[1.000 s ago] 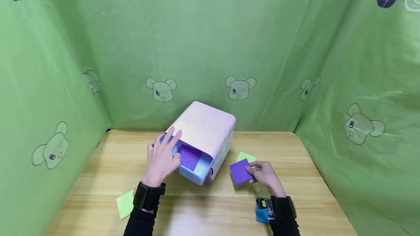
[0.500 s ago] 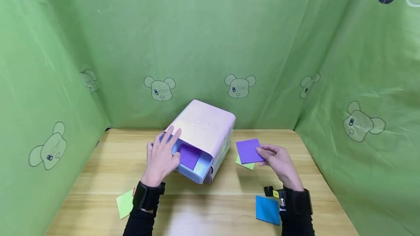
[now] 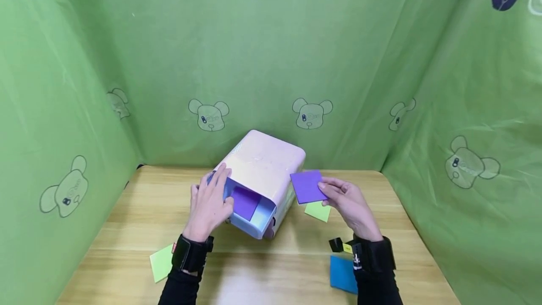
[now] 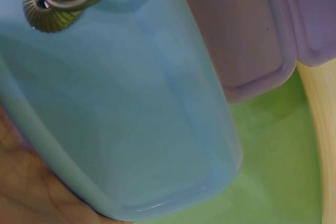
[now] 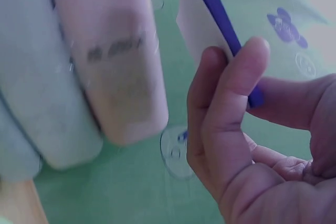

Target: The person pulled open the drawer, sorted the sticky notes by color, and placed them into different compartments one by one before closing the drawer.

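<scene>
My right hand point(image 3: 351, 206) pinches a purple sticky note pad point(image 3: 306, 187) between thumb and fingers, in the air beside the box. In the right wrist view the pad point(image 5: 212, 3) appears nearly edge-on, with a white underside. My left hand point(image 3: 207, 206) rests on the pink-topped drawer box point(image 3: 262, 161), its fingers extended onto the top's front edge and its thumb near the open drawer. The pulled-out blue drawer point(image 3: 266, 212) contains another purple sticky note pad point(image 3: 244, 202). Its front point(image 4: 131, 108) and metal ring handle point(image 4: 86, 1) fill much of the left wrist view.
A light green note pad point(image 3: 317, 211) lies on the wooden table point(image 3: 262, 272) right of the box, another green one point(image 3: 162, 263) by the left wrist. A blue pad point(image 3: 343, 274) is partly behind the right wrist. Green cloth point(image 3: 254, 60) encloses the back and sides.
My right hand has raised the purple pad from low near the green pad, first up and right, then left toward the box. The left hand has kept its place.
</scene>
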The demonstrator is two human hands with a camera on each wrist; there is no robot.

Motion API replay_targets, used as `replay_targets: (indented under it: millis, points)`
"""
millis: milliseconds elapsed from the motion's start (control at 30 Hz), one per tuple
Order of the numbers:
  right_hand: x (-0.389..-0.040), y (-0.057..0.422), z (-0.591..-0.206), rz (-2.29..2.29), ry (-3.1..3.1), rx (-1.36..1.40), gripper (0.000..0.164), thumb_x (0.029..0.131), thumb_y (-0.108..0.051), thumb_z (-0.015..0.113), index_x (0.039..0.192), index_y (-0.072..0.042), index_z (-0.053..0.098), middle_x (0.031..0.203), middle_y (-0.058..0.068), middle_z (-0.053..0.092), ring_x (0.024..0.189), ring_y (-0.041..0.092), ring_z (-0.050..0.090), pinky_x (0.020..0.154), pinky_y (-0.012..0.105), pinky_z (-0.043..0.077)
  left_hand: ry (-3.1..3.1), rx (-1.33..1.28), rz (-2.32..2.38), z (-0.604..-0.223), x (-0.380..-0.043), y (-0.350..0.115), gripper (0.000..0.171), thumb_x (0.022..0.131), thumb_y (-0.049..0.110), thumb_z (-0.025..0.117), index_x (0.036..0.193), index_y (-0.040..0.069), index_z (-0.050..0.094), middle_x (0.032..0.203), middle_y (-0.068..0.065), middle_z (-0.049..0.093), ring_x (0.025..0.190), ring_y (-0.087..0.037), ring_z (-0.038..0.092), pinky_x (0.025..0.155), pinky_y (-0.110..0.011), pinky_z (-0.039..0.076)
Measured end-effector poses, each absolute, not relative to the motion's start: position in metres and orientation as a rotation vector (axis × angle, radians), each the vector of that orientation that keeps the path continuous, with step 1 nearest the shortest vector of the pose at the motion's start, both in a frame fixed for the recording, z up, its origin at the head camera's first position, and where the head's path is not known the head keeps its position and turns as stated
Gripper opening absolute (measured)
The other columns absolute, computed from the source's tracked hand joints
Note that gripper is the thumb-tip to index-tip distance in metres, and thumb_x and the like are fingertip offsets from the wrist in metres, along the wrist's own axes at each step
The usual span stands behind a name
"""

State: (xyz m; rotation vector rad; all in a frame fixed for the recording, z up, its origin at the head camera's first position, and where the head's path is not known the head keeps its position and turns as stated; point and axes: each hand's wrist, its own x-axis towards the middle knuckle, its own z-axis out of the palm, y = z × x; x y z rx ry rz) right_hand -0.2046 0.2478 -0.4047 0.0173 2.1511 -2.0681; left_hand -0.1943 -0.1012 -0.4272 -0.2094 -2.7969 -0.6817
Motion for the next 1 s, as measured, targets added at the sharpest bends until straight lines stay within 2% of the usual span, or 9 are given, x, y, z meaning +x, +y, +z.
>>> replay_targets:
  millis: [133,400,700,1000]
  points:
    - [-0.207,0.238,-0.396,-2.101,2.088,-0.084,0.057,0.099,-0.019,0.067,0.143,0.011,0.045,0.100,-0.007,0.073,0.084,0.003,0.066,0.072,0.017,0.058,-2.789,-0.205,-0.706,-0.424,-0.194,-0.101,0.074,0.081,0.020,0.058,0.153,0.016,0.041,0.169,-0.002,0.028,0.149,-0.039,0.035,0.110,-0.066,0.033]
    - [-0.206,0.216,-0.390,-2.101,2.041,-0.170,0.051,0.099,-0.012,0.064,0.142,0.011,0.047,0.095,-0.008,0.075,0.082,0.005,0.070,0.071,0.021,0.059,-2.821,-0.202,-0.714,-0.424,-0.193,-0.100,0.073,0.083,0.022,0.058,0.154,0.016,0.041,0.170,-0.002,0.025,0.150,-0.039,0.033,0.113,-0.068,0.031]
    - [-0.207,0.191,-0.385,-2.050,2.054,-0.238,0.050,0.098,-0.006,0.064,0.142,0.010,0.047,0.103,-0.004,0.073,0.087,0.007,0.071,0.078,0.022,0.061,-2.814,-0.208,-0.714,-0.425,-0.192,-0.101,0.073,0.083,0.021,0.058,0.153,0.015,0.042,0.170,-0.003,0.026,0.150,-0.040,0.034,0.111,-0.068,0.032]
    - [-0.211,0.179,-0.382,-2.015,2.087,-0.237,0.045,0.099,-0.009,0.064,0.139,0.008,0.052,0.103,-0.002,0.071,0.088,0.008,0.070,0.080,0.024,0.062,-2.820,-0.207,-0.697,-0.424,-0.192,-0.100,0.073,0.083,0.022,0.058,0.154,0.015,0.041,0.170,-0.002,0.026,0.150,-0.039,0.033,0.111,-0.066,0.032]
